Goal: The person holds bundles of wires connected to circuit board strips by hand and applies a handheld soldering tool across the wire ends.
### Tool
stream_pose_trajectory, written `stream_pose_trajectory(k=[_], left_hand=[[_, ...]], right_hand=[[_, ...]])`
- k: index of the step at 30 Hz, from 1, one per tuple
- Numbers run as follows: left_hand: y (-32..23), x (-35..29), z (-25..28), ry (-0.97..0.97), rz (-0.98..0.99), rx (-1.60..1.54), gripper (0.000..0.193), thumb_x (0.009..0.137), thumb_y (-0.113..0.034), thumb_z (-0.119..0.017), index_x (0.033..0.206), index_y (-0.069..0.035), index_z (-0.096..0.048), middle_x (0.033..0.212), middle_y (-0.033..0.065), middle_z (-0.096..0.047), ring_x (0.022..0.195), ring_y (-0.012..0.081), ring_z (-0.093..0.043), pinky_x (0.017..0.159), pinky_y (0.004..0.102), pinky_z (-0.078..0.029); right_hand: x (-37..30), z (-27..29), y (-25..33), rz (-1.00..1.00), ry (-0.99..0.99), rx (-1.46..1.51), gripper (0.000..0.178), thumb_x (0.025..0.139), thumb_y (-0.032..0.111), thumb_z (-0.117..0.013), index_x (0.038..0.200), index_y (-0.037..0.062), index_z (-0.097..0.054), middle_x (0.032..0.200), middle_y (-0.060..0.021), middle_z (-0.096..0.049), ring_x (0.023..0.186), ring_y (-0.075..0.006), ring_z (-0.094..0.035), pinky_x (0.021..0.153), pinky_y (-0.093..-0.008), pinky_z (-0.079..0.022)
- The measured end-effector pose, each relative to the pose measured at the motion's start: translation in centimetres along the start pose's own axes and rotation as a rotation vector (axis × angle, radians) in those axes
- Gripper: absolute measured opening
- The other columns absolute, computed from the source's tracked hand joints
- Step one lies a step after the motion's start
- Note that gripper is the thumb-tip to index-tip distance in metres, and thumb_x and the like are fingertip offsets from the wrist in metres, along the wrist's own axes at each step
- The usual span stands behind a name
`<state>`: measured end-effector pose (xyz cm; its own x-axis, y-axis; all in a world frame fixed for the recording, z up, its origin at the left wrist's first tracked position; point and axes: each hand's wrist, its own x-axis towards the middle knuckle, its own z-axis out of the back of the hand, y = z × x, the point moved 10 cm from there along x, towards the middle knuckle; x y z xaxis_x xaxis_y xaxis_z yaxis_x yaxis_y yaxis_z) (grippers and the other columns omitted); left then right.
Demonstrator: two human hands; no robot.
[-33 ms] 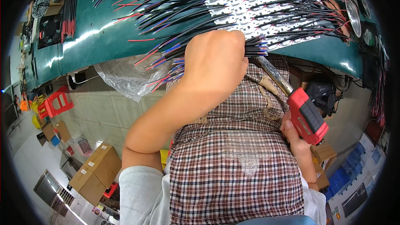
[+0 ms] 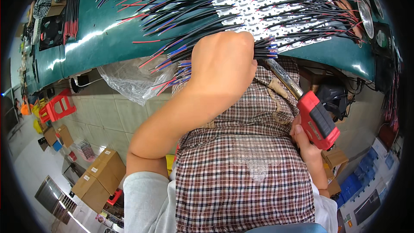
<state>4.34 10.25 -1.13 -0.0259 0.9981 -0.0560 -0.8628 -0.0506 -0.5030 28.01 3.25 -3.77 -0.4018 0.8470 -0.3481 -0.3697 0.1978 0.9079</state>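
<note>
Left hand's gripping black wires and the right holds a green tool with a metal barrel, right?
Not green: the head view shows the right hand holding a red-and-black tool with a metal barrel; the left hand grips black wires.

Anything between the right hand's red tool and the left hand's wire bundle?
Nothing visible: the metal barrel of the red tool ends close by the wire bundle in the left hand; contact is unclear.

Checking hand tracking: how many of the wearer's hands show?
2: left hand, upper centre, closed around black wires; right hand, lower right, holding the red-and-black tool, fingers partly hidden.
</note>
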Motion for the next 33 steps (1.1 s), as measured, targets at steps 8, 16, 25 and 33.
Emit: stream_pose_trajectory(k=[8,16,25,33], left_hand=[[-0.2,-0.1,-0.1,-0.019,-0.017,0.009,0.015,0.069,-0.011,-0.073,0.071,-0.002,-0.061,0.067,0.0146,-0.064,0.068,0.0337,-0.065,0.063,0.0427,-0.051],[-0.1,0.2,0.2,-0.007,-0.018,0.013,0.016,0.071,-0.012,-0.073,0.071,-0.001,-0.062,0.066,0.0153,-0.064,0.067,0.0341,-0.065,0.063,0.043,-0.052],[0.3,0.8,-0.1,0.049,-0.048,-0.048,0.017,0.073,-0.014,-0.073,0.075,0.0,-0.065,0.066,0.0159,-0.065,0.065,0.0335,-0.065,0.063,0.0414,-0.051],[-0.3,0.3,-0.2,0.031,-0.051,0.012,0.016,0.072,-0.013,-0.073,0.07,-0.002,-0.062,0.065,0.0136,-0.064,0.064,0.0336,-0.065,0.062,0.0426,-0.051]], right_hand=[[-0.8,0.3,-0.1,-0.064,-0.045,0.048,0.022,0.091,0.002,-0.061,0.112,-0.0035,-0.061,0.083,-0.0065,-0.062,0.073,-0.0147,-0.058,0.068,-0.0297,-0.048],[-0.7,0.4,0.1,0.011,-0.022,-0.012,0.017,0.091,0.003,-0.061,0.107,-0.0032,-0.062,0.08,-0.006,-0.061,0.071,-0.015,-0.058,0.066,-0.0296,-0.047],[-0.8,0.1,-0.3,-0.062,-0.044,0.014,0.012,0.091,0.004,-0.062,0.101,-0.0024,-0.062,0.08,-0.0066,-0.061,0.072,-0.015,-0.059,0.066,-0.0296,-0.048],[-0.7,0.1,-0.1,-0.023,0.005,-0.024,0.014,0.09,0.003,-0.062,0.103,-0.0018,-0.063,0.082,-0.0075,-0.063,0.073,-0.0159,-0.061,0.066,-0.0304,-0.049]])
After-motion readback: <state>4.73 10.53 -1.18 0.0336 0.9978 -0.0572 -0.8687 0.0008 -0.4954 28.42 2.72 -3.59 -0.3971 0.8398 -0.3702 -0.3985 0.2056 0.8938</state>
